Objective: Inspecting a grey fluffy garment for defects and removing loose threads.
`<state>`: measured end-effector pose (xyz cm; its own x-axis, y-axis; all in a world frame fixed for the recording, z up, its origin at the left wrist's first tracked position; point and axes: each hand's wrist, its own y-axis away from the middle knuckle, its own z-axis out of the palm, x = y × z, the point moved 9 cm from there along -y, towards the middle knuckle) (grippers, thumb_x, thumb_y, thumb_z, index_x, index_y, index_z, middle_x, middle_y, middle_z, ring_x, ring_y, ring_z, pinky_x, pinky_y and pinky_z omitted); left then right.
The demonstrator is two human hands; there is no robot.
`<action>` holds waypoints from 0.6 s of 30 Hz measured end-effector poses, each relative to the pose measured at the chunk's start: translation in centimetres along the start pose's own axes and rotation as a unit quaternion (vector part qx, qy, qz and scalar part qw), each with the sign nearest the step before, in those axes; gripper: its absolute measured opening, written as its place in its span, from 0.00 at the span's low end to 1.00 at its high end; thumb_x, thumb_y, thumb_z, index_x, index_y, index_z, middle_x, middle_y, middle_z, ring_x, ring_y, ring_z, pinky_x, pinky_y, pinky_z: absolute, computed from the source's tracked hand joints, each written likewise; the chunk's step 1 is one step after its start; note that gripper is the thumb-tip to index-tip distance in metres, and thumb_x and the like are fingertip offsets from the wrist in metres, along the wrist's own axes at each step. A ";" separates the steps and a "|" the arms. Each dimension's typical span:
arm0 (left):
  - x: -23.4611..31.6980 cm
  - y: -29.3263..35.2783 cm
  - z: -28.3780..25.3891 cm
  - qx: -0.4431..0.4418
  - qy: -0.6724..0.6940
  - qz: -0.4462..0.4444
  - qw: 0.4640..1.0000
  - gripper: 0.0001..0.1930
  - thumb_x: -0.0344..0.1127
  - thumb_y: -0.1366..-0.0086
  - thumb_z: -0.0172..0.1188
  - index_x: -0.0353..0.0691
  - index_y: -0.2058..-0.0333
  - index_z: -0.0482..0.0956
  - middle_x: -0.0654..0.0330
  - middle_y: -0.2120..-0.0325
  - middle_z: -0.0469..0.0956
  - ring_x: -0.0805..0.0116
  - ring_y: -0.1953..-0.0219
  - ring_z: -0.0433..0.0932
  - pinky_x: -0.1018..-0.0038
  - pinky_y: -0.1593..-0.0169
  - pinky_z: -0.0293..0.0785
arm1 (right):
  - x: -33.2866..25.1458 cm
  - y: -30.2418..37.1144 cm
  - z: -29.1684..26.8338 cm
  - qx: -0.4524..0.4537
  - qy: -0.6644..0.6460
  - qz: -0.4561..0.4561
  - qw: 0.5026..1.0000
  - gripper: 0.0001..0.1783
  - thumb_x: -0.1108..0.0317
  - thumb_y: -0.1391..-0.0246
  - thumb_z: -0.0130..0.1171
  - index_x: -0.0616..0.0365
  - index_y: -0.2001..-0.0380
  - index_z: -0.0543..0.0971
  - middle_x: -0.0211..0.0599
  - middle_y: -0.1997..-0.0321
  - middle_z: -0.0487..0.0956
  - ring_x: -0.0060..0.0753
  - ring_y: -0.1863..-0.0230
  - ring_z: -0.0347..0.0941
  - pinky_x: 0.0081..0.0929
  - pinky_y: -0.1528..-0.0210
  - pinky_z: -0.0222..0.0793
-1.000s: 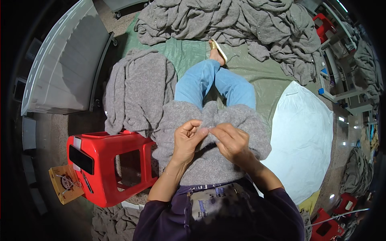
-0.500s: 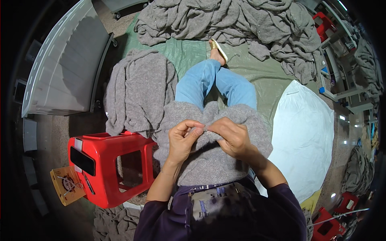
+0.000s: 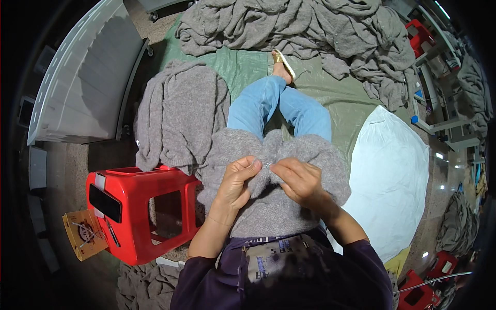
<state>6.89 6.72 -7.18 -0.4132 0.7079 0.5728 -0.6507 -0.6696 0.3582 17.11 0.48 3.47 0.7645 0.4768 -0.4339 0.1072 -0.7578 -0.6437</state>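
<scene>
At the centre of the clock face lies a grey knitted garment (image 3: 276,217), and the work on it looks under way; how much is left, I cannot tell. At nine and three o'clock from a small shiny piece (image 3: 267,165), the left hand (image 3: 237,175) and the right hand (image 3: 300,180) are pinched nearly closed, each seemingly on the garment, while a knitwear heap (image 3: 294,26) lies at twelve o'clock.

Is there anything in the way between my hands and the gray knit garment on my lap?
Nothing visible blocks them: your left hand and right hand are right at the gray knit garment. A tiny shiny piece, too small to identify, shows between the hands.
</scene>
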 end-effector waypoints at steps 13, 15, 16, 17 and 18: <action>-0.1 -0.2 -0.1 0.026 0.006 0.027 0.999 0.04 0.30 0.37 0.58 0.36 0.68 0.77 0.67 0.73 0.77 0.81 0.69 0.73 0.83 0.61 0.69 | 0.3 0.4 0.4 0.010 -0.019 0.003 1.000 0.20 0.79 0.68 0.59 0.61 0.64 0.78 0.37 0.67 0.76 0.34 0.73 0.76 0.25 0.74 0.71; -0.2 -0.1 -0.3 0.030 -0.010 0.026 0.999 0.04 0.29 0.37 0.57 0.36 0.67 0.77 0.65 0.72 0.78 0.80 0.69 0.74 0.83 0.61 0.70 | 0.5 0.3 0.3 0.015 -0.031 0.011 0.999 0.21 0.80 0.69 0.58 0.61 0.63 0.77 0.38 0.67 0.76 0.35 0.73 0.76 0.26 0.74 0.71; -0.2 0.0 -0.2 0.030 -0.011 0.025 0.999 0.04 0.29 0.37 0.57 0.36 0.67 0.77 0.65 0.72 0.78 0.80 0.69 0.74 0.83 0.61 0.70 | 0.9 0.2 0.4 0.009 -0.050 0.032 0.998 0.22 0.82 0.70 0.57 0.63 0.63 0.78 0.40 0.67 0.77 0.38 0.71 0.77 0.28 0.71 0.73; 0.0 0.1 0.0 0.030 -0.030 0.022 0.999 0.03 0.29 0.37 0.58 0.36 0.67 0.77 0.65 0.71 0.78 0.80 0.69 0.74 0.82 0.61 0.70 | 1.3 0.2 0.5 0.003 -0.068 0.054 0.996 0.24 0.83 0.72 0.56 0.64 0.63 0.78 0.43 0.67 0.77 0.41 0.69 0.77 0.30 0.68 0.74; 0.0 0.2 0.0 0.030 -0.049 0.020 0.998 0.02 0.29 0.38 0.58 0.37 0.67 0.77 0.65 0.70 0.78 0.80 0.68 0.74 0.82 0.62 0.70 | 1.3 0.3 0.5 0.003 -0.069 0.055 0.996 0.24 0.83 0.72 0.56 0.64 0.63 0.78 0.43 0.67 0.77 0.41 0.69 0.77 0.30 0.68 0.74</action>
<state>6.76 6.64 -7.08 -0.3709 0.6571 0.6563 -0.5942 -0.7110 0.3760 17.87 1.10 2.42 0.6772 0.4483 -0.5834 0.0237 -0.8058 -0.5917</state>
